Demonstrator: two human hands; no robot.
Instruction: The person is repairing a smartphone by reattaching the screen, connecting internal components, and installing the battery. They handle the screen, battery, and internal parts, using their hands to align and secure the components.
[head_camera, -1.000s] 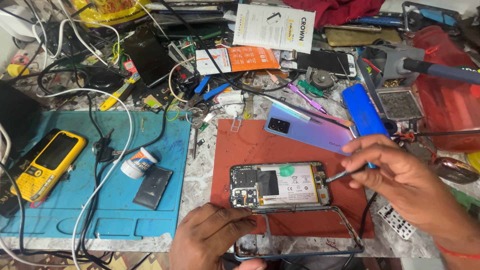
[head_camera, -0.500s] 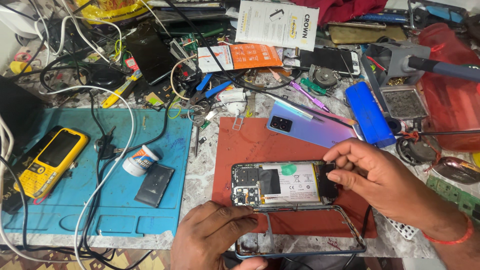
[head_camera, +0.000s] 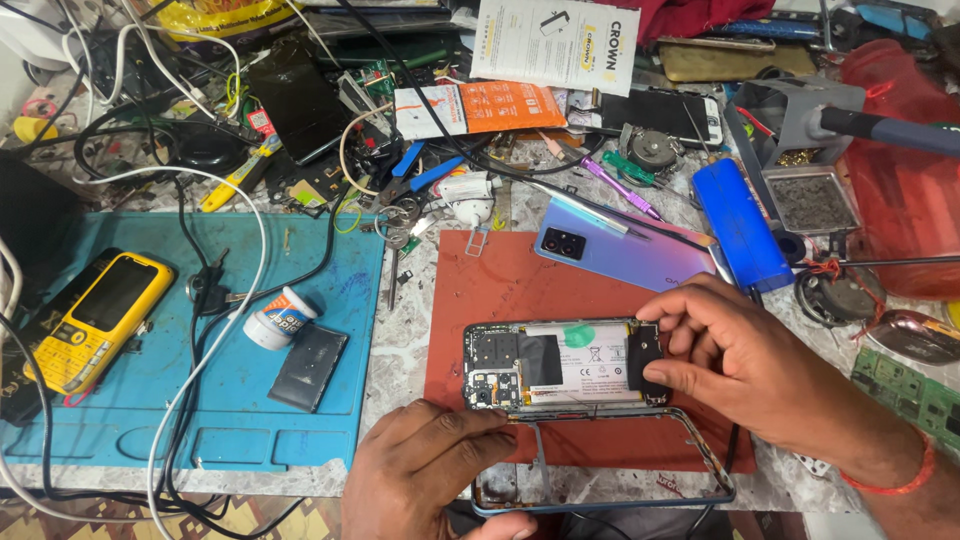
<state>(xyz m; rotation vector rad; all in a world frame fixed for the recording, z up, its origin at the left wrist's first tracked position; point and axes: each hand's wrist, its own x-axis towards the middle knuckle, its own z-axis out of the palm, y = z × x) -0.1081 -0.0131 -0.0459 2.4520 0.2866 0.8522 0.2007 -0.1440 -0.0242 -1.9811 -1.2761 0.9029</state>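
Observation:
An opened smartphone (head_camera: 560, 365) lies back-side up on a red mat (head_camera: 500, 290), its battery and circuit boards exposed. My left hand (head_camera: 425, 465) presses on the phone's near edge at its left end. My right hand (head_camera: 745, 365) rests over the phone's right end, thumb and fingers pinching a small black cover piece (head_camera: 643, 358) there. A thin blue phone frame (head_camera: 610, 490) lies just in front of the phone. The detached iridescent back cover (head_camera: 625, 255) sits at the mat's far right corner.
A blue mat (head_camera: 200, 420) on the left carries a yellow keypad phone (head_camera: 95, 320), a small paste tub (head_camera: 280, 318), a dark flat piece (head_camera: 308, 365) and white cables. Tools, a blue case (head_camera: 740, 225), papers and parts crowd the back; a green board (head_camera: 905, 385) lies right.
My right hand moved left onto the phone's right end. The thin tool it held a second ago is out of sight, and its fingers now pinch the black cover piece. The left hand stayed.

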